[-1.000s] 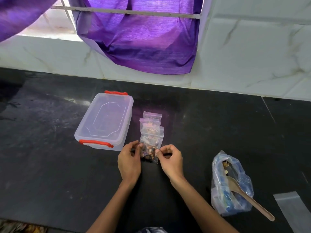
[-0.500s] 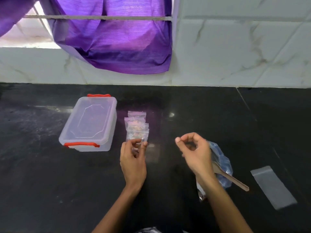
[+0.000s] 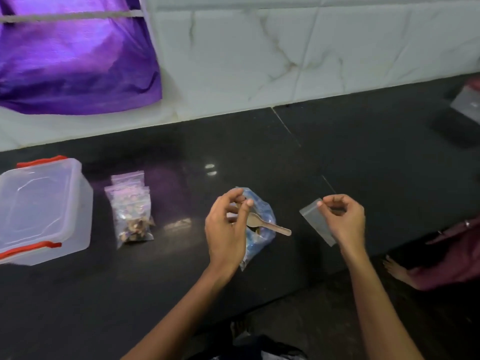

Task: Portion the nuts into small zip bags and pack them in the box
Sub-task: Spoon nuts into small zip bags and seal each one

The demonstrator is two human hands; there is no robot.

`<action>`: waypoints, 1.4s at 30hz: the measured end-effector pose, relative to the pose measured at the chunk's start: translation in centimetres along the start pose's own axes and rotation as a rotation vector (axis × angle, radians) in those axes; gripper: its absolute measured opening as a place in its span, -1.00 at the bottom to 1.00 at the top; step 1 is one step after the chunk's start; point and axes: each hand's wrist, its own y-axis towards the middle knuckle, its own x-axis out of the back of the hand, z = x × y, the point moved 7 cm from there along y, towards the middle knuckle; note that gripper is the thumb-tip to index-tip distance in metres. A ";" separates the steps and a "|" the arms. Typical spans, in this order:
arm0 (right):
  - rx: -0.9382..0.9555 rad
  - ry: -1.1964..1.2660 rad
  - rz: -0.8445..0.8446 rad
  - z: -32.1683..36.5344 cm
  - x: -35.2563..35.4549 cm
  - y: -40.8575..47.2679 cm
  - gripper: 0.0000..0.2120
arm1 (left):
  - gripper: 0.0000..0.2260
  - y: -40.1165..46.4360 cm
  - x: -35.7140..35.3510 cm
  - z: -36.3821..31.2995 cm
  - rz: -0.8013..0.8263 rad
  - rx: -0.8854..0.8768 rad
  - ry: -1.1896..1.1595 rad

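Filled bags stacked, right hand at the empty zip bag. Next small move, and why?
Probably pinch and lift the empty zip bag: the right hand curls at its top corner, the left hand hovers over the nut bag holding the spoon.

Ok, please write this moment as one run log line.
step: taking empty zip bag | right hand: pinches bag | left hand: over nut bag, holds nothing | filled bags: beside box, lid on

Open black counter [image 3: 259, 157] between filled zip bags [image 3: 131, 213] and blue nut bag [image 3: 259, 222].
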 end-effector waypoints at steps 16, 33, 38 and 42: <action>-0.075 -0.584 0.296 -6.5 -2.4 6.3 -0.31 | -0.76 -1.1 -6.7 0.1 0.081 0.118 -0.007; 0.156 0.141 0.643 8.3 -5.3 -2.1 -0.83 | -0.75 0.8 0.4 -0.7 -0.065 0.107 0.027; 0.218 -0.024 0.915 9.9 -11.4 -6.6 -0.73 | -0.88 0.8 3.9 -1.6 -0.071 0.138 -0.011; 0.355 -0.130 0.823 11.3 -13.7 -8.7 -0.73 | -0.90 0.2 6.7 -0.5 -0.202 0.174 0.031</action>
